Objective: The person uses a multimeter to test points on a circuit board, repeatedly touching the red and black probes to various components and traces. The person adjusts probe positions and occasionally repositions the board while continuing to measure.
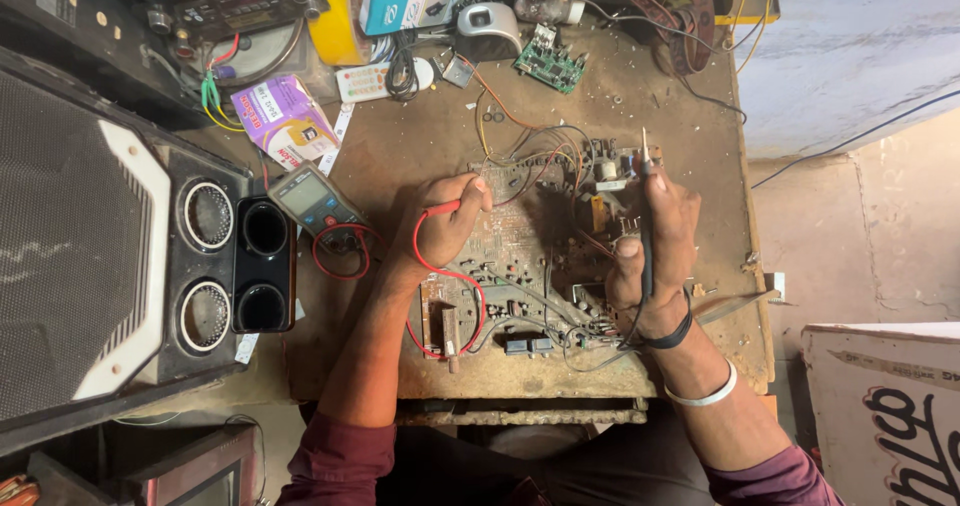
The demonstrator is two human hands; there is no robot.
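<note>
Left hand (445,228) pinches the red probe (443,208) onto the circuit board (520,266), which lies flat mid-table (420,136); right hand (655,251) is clamped around the black probe (645,206), tip raised near the board's far components. Risk: a tip could slip and bridge neighbouring solder points. The red lead (440,266) looping to the multimeter (310,198) could snag loose wires and tug the board.

Worn brown workbench (690,136) bears circuit board (520,266), multimeter (312,199), yellow tape roll (338,28)
</note>
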